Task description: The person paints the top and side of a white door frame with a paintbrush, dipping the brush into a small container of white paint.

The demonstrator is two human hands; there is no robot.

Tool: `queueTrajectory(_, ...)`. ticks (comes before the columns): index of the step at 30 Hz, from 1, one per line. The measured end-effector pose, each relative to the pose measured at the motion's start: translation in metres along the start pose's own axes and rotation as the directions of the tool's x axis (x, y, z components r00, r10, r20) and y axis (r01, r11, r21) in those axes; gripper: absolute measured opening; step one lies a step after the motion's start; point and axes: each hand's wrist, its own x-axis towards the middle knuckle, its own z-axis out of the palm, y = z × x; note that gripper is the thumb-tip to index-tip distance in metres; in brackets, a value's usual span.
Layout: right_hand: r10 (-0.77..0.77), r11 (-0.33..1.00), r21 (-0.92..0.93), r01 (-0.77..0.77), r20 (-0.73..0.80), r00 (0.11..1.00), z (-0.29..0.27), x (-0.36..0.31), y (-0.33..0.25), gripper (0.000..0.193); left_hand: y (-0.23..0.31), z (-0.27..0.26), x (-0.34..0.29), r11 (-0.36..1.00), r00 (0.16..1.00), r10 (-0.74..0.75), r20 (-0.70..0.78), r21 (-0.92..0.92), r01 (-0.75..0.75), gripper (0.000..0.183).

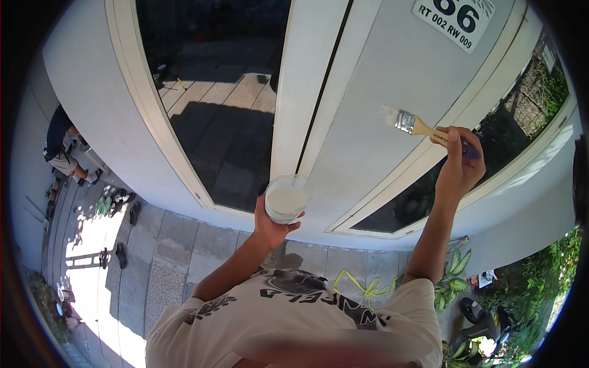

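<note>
My right hand (461,161) is closed round the wooden handle of a flat paintbrush (423,127), raised in front of a grey wall panel (392,80). The brush points left, its pale bristles close to or against the panel; which of the two I cannot tell. In my left hand (273,227) a clear plastic tub of white paint (287,199) is held upright at chest height, fingers wrapped round its side. The tub is in front of the white frame (288,141) beside a dark glass pane.
Dark glass panes (215,92) flank the panel, and a white sign (457,21) hangs at its top. Another person (61,144) bends at the far left. Shoes (121,254) lie on the tiled floor (165,257). A plant (454,270) and yellow cord (368,288) are low on the right.
</note>
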Motion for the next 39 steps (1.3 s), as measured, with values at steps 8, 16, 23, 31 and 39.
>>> queueTrajectory(8, 0.374, 0.838, 0.388, -0.383, 0.102, 0.922, -0.071, -0.046, 0.018, 0.015, -0.083, 0.028, 0.014, 0.995, 0.982, -0.032, 0.185, -0.085, 0.048, 0.064)
queueTrajectory(16, 0.261, 0.900, 0.222, -0.376, 0.418, 0.870, -0.080, -0.064, -0.003, 0.007, -0.128, 0.063, 0.011, 1.000, 0.992, -0.002, 0.129, -0.011, 0.003, 0.065)
queueTrajectory(23, 0.186, 0.980, -0.074, -0.187, 0.684, 0.705, -0.071, -0.081, -0.014, 0.015, -0.145, 0.085, 0.009, 0.996, 0.982, 0.033, 0.188, 0.081, -0.049, 0.057)
queueTrajectory(31, 0.109, 0.988, -0.155, 0.024, 0.787, 0.608, -0.067, -0.095, -0.008, 0.014, -0.155, 0.096, 0.005, 0.998, 0.996, 0.017, 0.087, 0.062, -0.022, 0.066)
queueTrajectory(39, 0.072, 0.985, -0.152, 0.083, 0.797, 0.599, -0.058, -0.095, -0.006, 0.017, -0.148, 0.091, 0.005, 0.998, 0.994, 0.052, 0.098, 0.036, -0.056, 0.065)
